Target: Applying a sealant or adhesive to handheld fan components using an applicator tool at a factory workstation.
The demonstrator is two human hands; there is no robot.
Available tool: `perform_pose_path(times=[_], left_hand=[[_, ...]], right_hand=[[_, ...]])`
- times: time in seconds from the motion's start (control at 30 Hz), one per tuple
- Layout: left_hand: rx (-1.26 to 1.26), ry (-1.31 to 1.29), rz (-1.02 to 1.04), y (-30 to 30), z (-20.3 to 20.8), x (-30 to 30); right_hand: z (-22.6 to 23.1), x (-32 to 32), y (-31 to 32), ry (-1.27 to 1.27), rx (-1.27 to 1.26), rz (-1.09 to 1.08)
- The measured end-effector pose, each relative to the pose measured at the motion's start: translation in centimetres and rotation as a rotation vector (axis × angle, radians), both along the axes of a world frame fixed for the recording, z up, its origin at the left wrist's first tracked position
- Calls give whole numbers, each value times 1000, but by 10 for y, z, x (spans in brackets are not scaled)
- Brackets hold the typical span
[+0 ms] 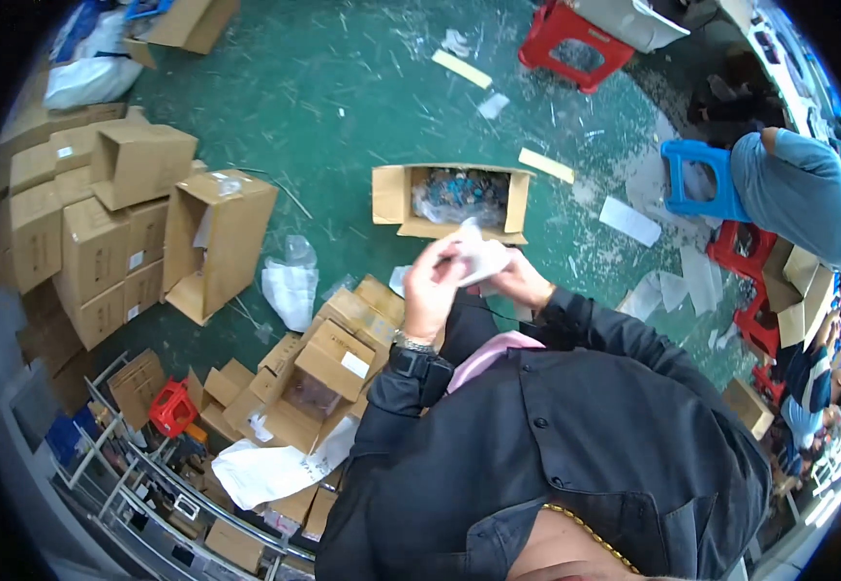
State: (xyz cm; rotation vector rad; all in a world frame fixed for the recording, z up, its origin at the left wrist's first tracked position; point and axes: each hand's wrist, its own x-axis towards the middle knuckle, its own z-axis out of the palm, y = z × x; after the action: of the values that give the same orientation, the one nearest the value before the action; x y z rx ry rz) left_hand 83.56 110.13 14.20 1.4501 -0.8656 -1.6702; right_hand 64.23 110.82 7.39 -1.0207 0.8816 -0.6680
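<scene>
My left hand (pixel 429 292) and my right hand (pixel 522 281) are raised together in front of my body. Between them is a white, soft-looking thing (pixel 481 256), perhaps a sheet or small bag; its kind is unclear because it is blurred. The left fingers pinch its left side, and the right fingers close on its right side. Just beyond the hands, an open cardboard box (pixel 391 197) stands on the floor with its flaps folded out. Inside lie many small dark and blue pieces (pixel 469 189) in clear plastic.
Stacked cartons (pixel 96 247) and an open upright carton (pixel 236 218) stand at the left. Another open box (pixel 338 351) is near my left arm. A blue stool (pixel 696 179) with a seated person (pixel 793 189) is at the right. A red stool (pixel 575 48) stands at the back.
</scene>
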Motion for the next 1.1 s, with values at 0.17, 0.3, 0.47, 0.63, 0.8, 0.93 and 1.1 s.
perform_pose_path(times=[0.17, 0.3, 0.47, 0.63, 0.8, 0.93, 1.1], left_hand=[[-555, -713, -361, 10, 63, 48], [-804, -794, -148, 11, 78, 33], [-410, -18, 212, -23, 58, 95], [182, 301, -347, -103, 17, 236], [235, 358, -229, -144, 27, 335], [240, 521, -83, -149, 64, 367], [102, 472, -104, -150, 33, 388]], right_hand=[[67, 33, -55, -341, 384, -235], [100, 70, -83, -470, 328, -306], [115, 146, -110, -639, 368, -335], [106, 236, -167, -662, 204, -443], [117, 306, -170, 510, -628, -372], [113, 376, -158, 886, -801, -120], [107, 398, -171, 843, -960, 79]])
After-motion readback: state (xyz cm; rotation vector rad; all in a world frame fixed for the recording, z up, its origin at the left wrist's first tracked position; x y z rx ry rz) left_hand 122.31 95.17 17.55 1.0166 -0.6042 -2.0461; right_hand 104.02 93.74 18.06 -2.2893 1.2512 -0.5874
